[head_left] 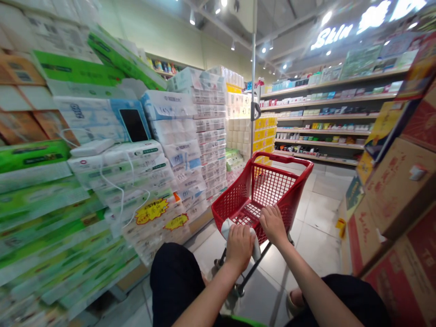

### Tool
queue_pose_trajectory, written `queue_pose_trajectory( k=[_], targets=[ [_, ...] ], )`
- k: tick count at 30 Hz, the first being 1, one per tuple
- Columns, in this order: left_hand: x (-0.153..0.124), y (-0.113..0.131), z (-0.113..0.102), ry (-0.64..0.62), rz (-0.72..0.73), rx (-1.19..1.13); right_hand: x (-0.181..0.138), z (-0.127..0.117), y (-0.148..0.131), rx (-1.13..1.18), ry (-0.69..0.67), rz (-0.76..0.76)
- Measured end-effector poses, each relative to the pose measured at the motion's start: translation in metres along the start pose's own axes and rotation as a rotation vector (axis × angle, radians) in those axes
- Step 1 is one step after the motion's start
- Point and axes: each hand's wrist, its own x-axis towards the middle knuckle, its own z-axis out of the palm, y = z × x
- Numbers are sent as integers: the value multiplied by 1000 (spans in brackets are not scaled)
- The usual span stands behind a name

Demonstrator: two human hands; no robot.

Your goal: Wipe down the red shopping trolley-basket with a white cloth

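A small red shopping cart [272, 181] stands on the tiled floor in front of me, its basket holding nothing that I can see. My left hand [239, 245] is closed over a white cloth [225, 228] pressed against the cart's near rim. My right hand [272, 224] curls over the same rim a little to the right. A tall metal pole [254, 68] rises from the cart. My knees in dark trousers show at the bottom.
Stacks of wrapped tissue packs [184, 131] fill the left side, with a tablet [133, 125] and a white cable on top. Cardboard boxes [398, 190] line the right. Product shelves [323, 118] stand at the back, beyond a tiled aisle.
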Motion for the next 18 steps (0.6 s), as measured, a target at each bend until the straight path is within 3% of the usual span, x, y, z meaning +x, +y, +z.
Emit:
queue_pose_trajectory(
  k=[3,7,8,11,13,15,18],
  targets=[
    [-2,-14,-4,-89,164,-57,-5,-4,11,71,3,-22],
    [1,-61,-17,-229,454,-172,-11,-7,23,159,6,-41],
    [2,-73,-21,-246,471,-184,-12,-8,25,171,7,-44],
    [6,-99,-28,-237,397,-164,-13,-9,24,187,10,-40],
    [5,-100,-29,-197,315,-138,-12,-9,19,177,16,-22],
    [1,-85,-25,-119,205,-103,-10,-9,13,154,27,2],
    [-5,-43,-15,-5,42,-49,-7,-8,6,109,53,46]
  ],
)
